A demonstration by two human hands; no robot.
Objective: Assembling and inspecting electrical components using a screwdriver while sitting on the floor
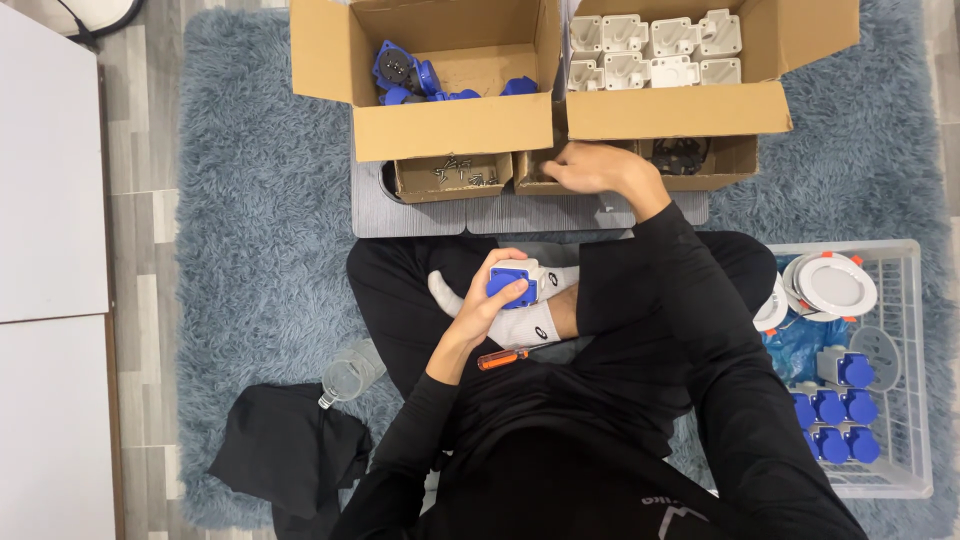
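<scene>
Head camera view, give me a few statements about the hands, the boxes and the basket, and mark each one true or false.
1. The left hand holds a blue and white socket part. True.
2. The right hand rests inside the white basket. False: it reaches into a small cardboard tray in front of the big boxes.
3. The orange-handled screwdriver lies on the person's lap. True.
4. The box of white housings stands left of the box of blue parts. False: it stands to the right.
5. The white basket holds blue sockets. True.
</scene>
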